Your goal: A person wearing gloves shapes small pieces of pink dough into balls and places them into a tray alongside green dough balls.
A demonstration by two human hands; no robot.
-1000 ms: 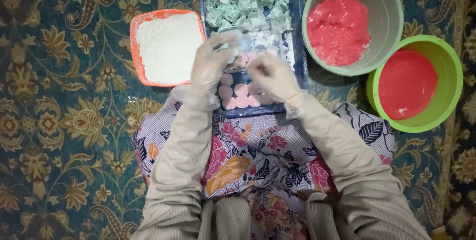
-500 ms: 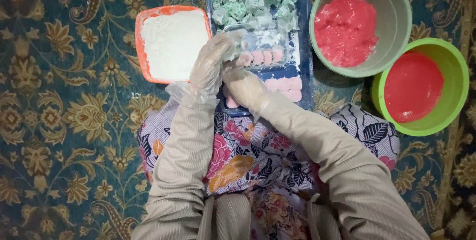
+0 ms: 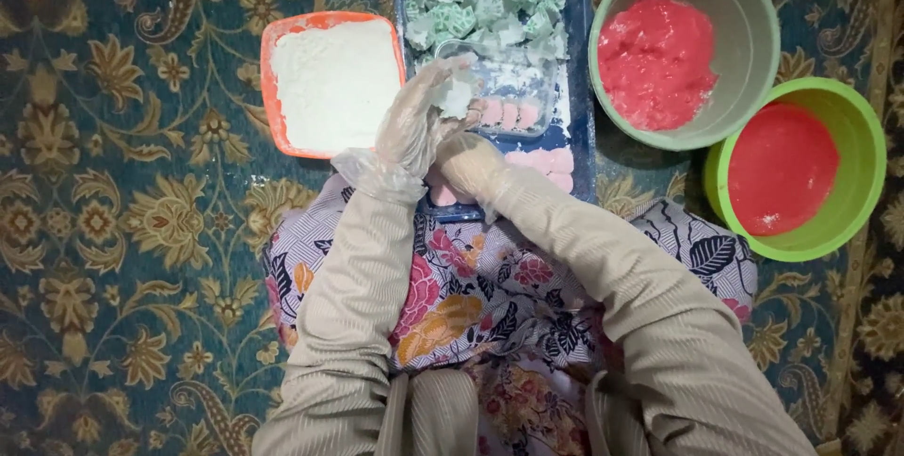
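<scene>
Both my hands wear thin clear plastic gloves. My left hand (image 3: pixel 419 122) is raised over the blue tray (image 3: pixel 577 60), its fingers closed on a clear plastic mould (image 3: pixel 504 89) with pink dough pieces in it. My right hand (image 3: pixel 468 166) lies low at the tray's near left corner, fingers curled under the left hand; what it holds is hidden. On the tray sit several pale green moulded pieces (image 3: pixel 490 4) at the far end and pink pieces (image 3: pixel 546 162) near me.
An orange tray of white flour (image 3: pixel 334 84) lies left of the blue tray. A pale green bowl with pink dough (image 3: pixel 659 60) and a bright green bowl of red liquid (image 3: pixel 786 169) stand right. A patterned carpet lies underneath, and my floral skirt covers my lap.
My right hand has drawn back from the tray's middle to its near left corner, under the left hand. The left hand has stayed on the clear mould.
</scene>
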